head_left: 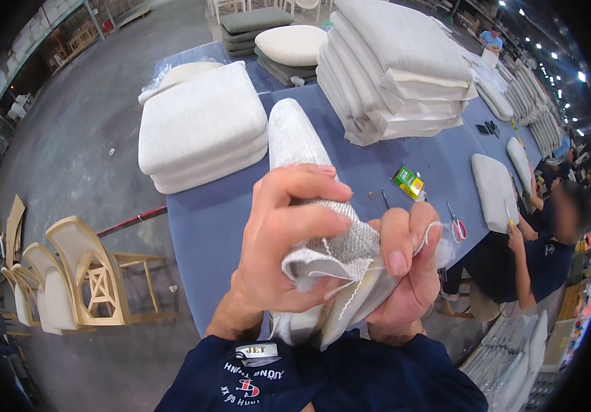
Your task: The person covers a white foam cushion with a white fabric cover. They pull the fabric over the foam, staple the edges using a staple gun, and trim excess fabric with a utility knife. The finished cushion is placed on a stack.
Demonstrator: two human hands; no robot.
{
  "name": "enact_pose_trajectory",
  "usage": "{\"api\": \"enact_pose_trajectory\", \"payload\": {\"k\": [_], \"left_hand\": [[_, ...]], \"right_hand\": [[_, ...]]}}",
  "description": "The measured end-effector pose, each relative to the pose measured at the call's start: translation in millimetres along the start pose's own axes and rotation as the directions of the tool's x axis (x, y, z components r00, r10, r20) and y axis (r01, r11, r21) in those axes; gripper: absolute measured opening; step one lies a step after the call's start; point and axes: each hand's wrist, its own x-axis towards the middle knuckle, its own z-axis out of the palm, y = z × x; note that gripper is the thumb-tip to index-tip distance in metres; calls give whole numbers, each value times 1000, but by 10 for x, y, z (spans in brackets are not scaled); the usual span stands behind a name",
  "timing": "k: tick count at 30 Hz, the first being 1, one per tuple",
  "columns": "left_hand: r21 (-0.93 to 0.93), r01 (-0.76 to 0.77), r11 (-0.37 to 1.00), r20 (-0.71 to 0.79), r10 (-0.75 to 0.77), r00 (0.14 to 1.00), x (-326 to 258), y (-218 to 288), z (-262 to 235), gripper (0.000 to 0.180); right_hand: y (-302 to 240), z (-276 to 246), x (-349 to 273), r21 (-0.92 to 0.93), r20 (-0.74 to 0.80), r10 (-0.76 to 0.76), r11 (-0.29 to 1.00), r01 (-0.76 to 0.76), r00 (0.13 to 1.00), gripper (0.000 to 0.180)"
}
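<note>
- Working both hands at cushion (301,134), head view; it's tilted up on its side betw. near edge of surface (206,233) & navy shirt (391,374).
- L hand (278,237): fingers curled over, gripping bunched grey cover (319,261).
- R hand (409,264): thumb + fingers pinching cover's edge; pale thread (427,233) loose at fingertips.
- Technique, my read: anchor w/ L, draw edge w/ R in short, even pulls; yanking prob. frays weave. Mind thread, could snag.
- Scissors (457,228) on surface, R side, well apart from cushion.
</note>
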Motion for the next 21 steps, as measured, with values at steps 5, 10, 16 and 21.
{"api": "enact_pose_trajectory", "payload": {"k": [5, 10, 16, 21], "left_hand": [[85, -50, 995, -17, 51, 999, 11, 8, 87, 48], [135, -81, 988, -138, 100, 985, 19, 15, 196, 39], [215, -78, 973, -206, 123, 971, -39, 75, 252, 41], [201, -83, 976, -241, 131, 962, -28, 71, 272, 46]], "right_hand": [[46, -20, -153, -21, 9, -98, 995, 99, 995, 24], [328, 13, -197, -224, 97, -383, 891, 395, 919, 23], [326, -92, -211, -390, 250, -433, 774, 499, 866, 20], [364, -42, -175, -463, 273, -510, 674, 576, 816, 15]]}}
